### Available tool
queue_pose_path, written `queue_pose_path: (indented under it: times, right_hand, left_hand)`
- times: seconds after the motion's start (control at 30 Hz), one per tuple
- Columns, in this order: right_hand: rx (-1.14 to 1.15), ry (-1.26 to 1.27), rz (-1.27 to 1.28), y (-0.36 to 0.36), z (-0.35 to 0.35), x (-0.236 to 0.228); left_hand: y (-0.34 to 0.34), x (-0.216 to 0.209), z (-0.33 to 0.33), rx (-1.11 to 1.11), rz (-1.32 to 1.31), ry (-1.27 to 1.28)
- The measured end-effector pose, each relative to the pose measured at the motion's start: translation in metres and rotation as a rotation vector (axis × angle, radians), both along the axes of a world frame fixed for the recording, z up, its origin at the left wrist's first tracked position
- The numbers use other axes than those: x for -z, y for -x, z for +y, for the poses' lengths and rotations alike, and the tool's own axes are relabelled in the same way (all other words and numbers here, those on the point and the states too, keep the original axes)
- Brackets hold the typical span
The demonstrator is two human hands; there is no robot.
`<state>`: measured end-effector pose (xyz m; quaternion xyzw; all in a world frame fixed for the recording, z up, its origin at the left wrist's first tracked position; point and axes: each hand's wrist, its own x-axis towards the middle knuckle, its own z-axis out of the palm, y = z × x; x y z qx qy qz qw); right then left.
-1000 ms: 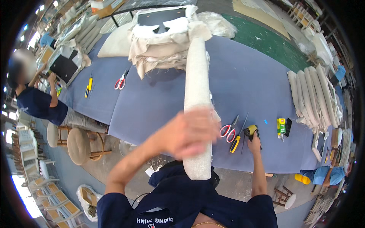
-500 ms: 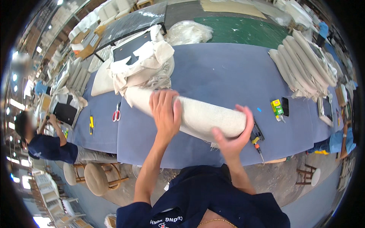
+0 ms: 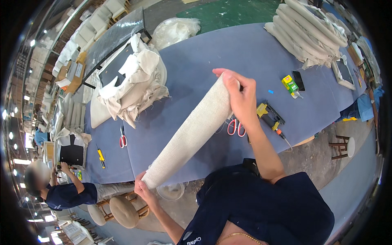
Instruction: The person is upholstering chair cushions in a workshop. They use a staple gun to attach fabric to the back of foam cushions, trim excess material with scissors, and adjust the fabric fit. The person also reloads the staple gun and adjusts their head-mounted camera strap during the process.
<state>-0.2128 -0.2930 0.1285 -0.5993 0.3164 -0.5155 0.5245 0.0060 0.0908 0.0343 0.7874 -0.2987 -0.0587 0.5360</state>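
Observation:
I hold a beige fabric-covered seat cushion [image 3: 190,128] above the table, slanted from far right to near left, its long padded edge facing me. My left hand [image 3: 146,192] pinches the near lower end, just past the table's front edge. At the far upper end, my right hand [image 3: 241,96] grips the cushion with the thumb on top. Red-handled scissors [image 3: 237,128] lie below my right wrist, partly covered by the arm. Right of that wrist is a black and yellow staple gun [image 3: 270,115] with an air hose attached.
A heap of beige cloth-covered pieces [image 3: 132,81] lies left on the blue-grey table [image 3: 196,53]. Similar cushions [image 3: 304,36] are stacked far right. A small yellow-green box [image 3: 289,84], phone [image 3: 298,81], second scissors [image 3: 123,139] and yellow screwdriver [image 3: 100,157] lie about. A co-worker [image 3: 69,192] works at left.
The cushion has turned from lying crosswise to a steep diagonal. My left hand went from its top to its near end; my right hand rose with the far end. The view has shifted.

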Motion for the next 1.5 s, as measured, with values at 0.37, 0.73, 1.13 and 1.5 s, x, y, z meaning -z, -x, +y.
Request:
queue_pose_path:
  times: [0.37, 0.73, 1.13, 1.5]
  right_hand:
    - [0.063, -0.163, 0.080, 0.006, -0.013, 0.087]
    - [-0.392, -0.332, 0.758, 0.040, 0.113, 0.276]
    - [-0.257, -0.066, 0.792, 0.038, 0.089, 0.295]
    - [-0.372, 0.091, 1.131, -0.115, 0.063, 0.314]
  left_hand:
    - [-0.016, 0.181, -0.005, -0.269, -0.119, 0.523]
    - [-0.126, 0.068, -0.141, -0.137, -0.585, -0.326]
    - [0.002, 0.224, -0.090, 0.189, -0.456, -0.819]
    - [-0.014, 0.223, -0.106, 0.193, -0.387, -0.840]
